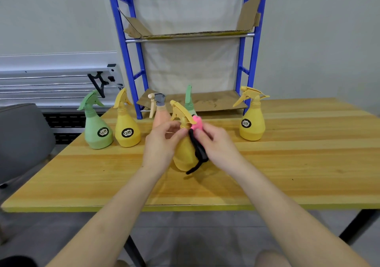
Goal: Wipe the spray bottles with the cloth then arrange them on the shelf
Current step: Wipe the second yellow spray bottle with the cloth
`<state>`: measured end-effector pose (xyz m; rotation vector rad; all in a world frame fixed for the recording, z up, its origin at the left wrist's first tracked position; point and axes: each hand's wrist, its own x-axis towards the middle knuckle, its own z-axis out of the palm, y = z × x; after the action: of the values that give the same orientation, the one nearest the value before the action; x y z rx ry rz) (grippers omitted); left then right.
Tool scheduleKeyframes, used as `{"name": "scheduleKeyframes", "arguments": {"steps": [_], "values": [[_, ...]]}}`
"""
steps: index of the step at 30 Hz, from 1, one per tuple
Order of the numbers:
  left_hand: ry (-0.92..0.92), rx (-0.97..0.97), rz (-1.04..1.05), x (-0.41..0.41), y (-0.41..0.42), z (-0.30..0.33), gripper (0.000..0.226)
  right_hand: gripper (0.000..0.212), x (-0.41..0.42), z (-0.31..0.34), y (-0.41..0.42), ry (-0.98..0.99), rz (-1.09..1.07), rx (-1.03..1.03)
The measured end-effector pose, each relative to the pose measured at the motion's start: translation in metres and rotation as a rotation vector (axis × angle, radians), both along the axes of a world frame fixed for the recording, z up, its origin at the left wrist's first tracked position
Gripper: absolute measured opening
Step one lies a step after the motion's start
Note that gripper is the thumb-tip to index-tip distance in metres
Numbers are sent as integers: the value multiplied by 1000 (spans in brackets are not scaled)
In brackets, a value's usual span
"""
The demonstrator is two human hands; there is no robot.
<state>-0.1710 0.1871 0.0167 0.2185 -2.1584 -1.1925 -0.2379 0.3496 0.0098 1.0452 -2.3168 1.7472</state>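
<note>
Both hands meet over the middle of the desk [287, 164], with a yellow spray bottle [183, 155] between them. That bottle stands on the desk, and its yellow trigger top pokes up just above the fingers. On one side, the left hand [162, 143] curls its fingers around the bottle's neck and holds it. On the other side, the right hand [213, 143] pinches a pink and black cloth [197, 139] and presses it on the bottle's neck and side. A black end of the cloth hangs down by the bottle's bottom. Right behind the hands stand a peach bottle [159, 114] with a grey top and a green bottle [189, 100], both partly hidden. Off to the left stand another green bottle [96, 125] and a second yellow bottle [126, 125], side by side, each with a black sticker. Far to the right stands one more yellow bottle [253, 118], well apart from the hands. At the back of the desk is a blue shelf [131, 61] with brown cardboard [216, 100] lying on its boards.
</note>
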Motion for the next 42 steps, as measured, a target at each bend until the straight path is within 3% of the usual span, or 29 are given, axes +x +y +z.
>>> {"name": "scheduleKeyframes", "arguments": {"steps": [4, 10, 13, 20, 26, 30, 34, 39, 42], "values": [[-32, -111, 58, -1, 2, -3, 37, 16, 3, -25, -2, 1, -65, 76], [-70, -34, -14, 4, -3, -1, 36, 12, 2, -34, 18, 27, -46, 351], [-74, -13, -64, 7, -6, 3, 34, 27, 0, -15, 21, 57, -30, 497], [-29, 20, -22, 8, 0, 2, 31, 24, -4, 10, 6, 23, -62, 80], [-38, -109, -24, 8, -5, -8, 23, 34, 8, -20, -1, -29, -2, 94], [-103, -43, -135, 18, -17, -2, 27, 30, 7, -32, 11, -34, 14, 259], [-160, -133, -170, 18, -29, 4, 29, 37, 1, -15, 10, -13, 3, 385], [-122, -148, -139, 20, -19, 2, 37, 22, 6, 5, -1, -16, -5, 45], [-113, -181, -136, 16, -15, 0, 47, 23, 12, 1, -10, 14, 32, 65]]}}
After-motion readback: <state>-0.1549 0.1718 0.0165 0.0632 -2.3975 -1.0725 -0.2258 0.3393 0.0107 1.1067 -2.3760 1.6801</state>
